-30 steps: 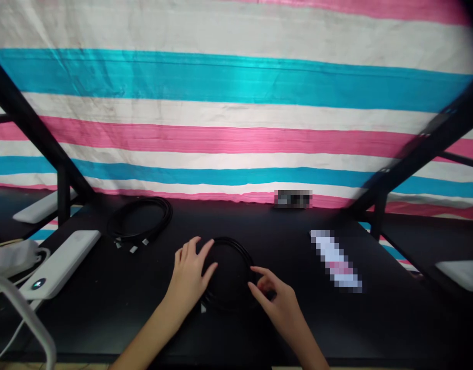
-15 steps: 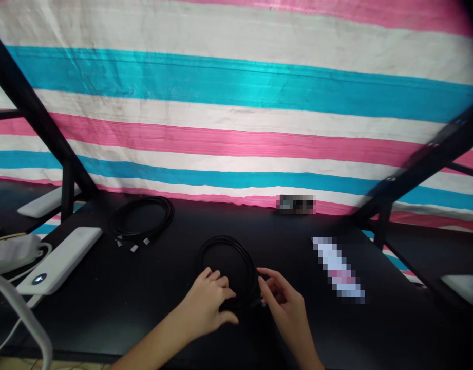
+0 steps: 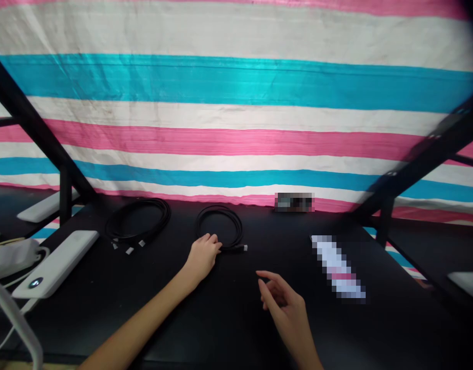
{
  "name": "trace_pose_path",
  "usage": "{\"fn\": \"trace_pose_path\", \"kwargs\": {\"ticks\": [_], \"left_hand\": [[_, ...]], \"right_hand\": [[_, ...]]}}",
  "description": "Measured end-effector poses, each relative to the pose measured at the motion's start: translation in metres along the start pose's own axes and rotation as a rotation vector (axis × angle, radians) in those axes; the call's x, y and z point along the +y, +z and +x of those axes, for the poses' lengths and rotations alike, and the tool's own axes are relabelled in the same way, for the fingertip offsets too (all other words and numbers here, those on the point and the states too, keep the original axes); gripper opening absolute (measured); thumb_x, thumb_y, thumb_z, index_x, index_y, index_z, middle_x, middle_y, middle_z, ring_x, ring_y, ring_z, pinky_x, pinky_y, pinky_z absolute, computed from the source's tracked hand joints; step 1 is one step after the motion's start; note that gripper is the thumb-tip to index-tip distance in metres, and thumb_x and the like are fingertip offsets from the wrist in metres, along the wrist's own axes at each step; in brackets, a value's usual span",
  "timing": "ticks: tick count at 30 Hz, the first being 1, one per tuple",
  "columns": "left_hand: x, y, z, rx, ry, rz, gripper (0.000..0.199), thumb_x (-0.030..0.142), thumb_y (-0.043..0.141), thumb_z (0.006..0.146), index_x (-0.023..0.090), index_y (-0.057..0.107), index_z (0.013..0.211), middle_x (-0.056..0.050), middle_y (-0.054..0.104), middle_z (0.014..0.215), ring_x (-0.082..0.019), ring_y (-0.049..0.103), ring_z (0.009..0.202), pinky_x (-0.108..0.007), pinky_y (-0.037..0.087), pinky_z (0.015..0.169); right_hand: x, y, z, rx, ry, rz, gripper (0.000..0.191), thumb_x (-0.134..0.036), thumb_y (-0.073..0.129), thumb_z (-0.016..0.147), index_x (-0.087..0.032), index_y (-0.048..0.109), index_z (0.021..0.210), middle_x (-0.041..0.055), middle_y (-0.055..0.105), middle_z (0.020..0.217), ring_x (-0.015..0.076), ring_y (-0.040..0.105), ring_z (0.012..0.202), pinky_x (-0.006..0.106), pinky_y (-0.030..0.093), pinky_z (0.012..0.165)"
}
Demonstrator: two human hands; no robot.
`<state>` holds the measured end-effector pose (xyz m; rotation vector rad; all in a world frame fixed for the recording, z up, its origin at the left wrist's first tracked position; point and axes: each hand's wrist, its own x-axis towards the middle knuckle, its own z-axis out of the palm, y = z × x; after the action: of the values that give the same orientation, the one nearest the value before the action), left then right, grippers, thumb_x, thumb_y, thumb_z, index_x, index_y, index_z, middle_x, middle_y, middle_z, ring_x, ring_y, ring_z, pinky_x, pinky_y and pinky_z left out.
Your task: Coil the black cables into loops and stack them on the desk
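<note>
A coiled black cable (image 3: 241, 226) lies on the dark table, its metal-tipped plug (image 3: 243, 248) pointing right. My left hand (image 3: 203, 257) reaches out to the coil's near left side, its fingers closed around the cable there; the fingertips are partly hidden. Nearer to me and apart from the coil, my right hand (image 3: 285, 300) hovers with nothing in it, thumb and fingers curved and separated. To the left rests a second, thicker coil of black cable (image 3: 167, 209) with several silvery plugs at its front.
A white power bank (image 3: 69, 262) with a small round display lies at left, beside a white power strip (image 3: 13, 257) and its cords. A blurred-out flat object (image 3: 336, 264) is on the right, another blurred block (image 3: 294, 202) at the back. Black frame bars (image 3: 43, 133) slant up before a striped sheet (image 3: 236, 82).
My left hand has moved the coil away from me, toward the back of the table. The right hand stays in about the same place, now apart from the cable.
</note>
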<state>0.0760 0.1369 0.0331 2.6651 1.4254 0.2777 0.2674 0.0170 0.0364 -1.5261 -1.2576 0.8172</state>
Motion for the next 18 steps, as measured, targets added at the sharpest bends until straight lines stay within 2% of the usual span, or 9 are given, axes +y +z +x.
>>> {"fn": "trace_pose_path", "kwargs": {"ticks": [5, 9, 14, 18], "left_hand": [[-0.004, 0.002, 0.017, 0.057, -0.027, 0.006, 0.022, 0.015, 0.049, 0.089, 0.020, 0.070, 0.088, -0.008, 0.064, 0.092, -0.022, 0.057, 0.089, -0.031, 0.045, 0.070], [-0.007, 0.005, 0.020, 0.106, -0.045, -0.009, 0.018, 0.017, 0.053, 0.088, 0.022, 0.070, 0.091, -0.006, 0.065, 0.091, -0.020, 0.057, 0.090, -0.030, 0.045, 0.069], [-0.009, 0.008, 0.014, 0.216, -0.085, -0.024, 0.022, 0.026, 0.055, 0.090, 0.024, 0.065, 0.110, -0.004, 0.065, 0.103, -0.018, 0.058, 0.096, -0.027, 0.047, 0.072], [-0.020, -0.005, 0.001, 0.324, -0.191, 0.009, 0.029, 0.037, 0.048, 0.093, 0.024, 0.062, 0.114, -0.005, 0.064, 0.109, -0.018, 0.057, 0.101, -0.026, 0.046, 0.079]], "right_hand": [[0.007, -0.007, -0.004, -0.011, 0.002, -0.031, 0.035, -0.049, 0.058, 0.082, -0.018, 0.069, 0.094, -0.0018, 0.050, 0.057, 0.0119, 0.050, 0.048, 0.022, 0.041, 0.044], [0.012, -0.009, -0.007, -0.028, 0.001, -0.044, 0.032, -0.047, 0.058, 0.082, -0.019, 0.069, 0.092, -0.0017, 0.050, 0.057, 0.0120, 0.050, 0.048, 0.022, 0.041, 0.044], [0.015, -0.006, -0.007, -0.051, 0.018, -0.033, 0.031, -0.046, 0.057, 0.082, -0.019, 0.070, 0.091, -0.0018, 0.050, 0.057, 0.0119, 0.051, 0.048, 0.022, 0.041, 0.044], [0.017, -0.008, -0.009, -0.038, 0.016, -0.043, 0.031, -0.046, 0.058, 0.082, -0.020, 0.070, 0.090, -0.0014, 0.052, 0.057, 0.0122, 0.052, 0.047, 0.022, 0.043, 0.044]]}}
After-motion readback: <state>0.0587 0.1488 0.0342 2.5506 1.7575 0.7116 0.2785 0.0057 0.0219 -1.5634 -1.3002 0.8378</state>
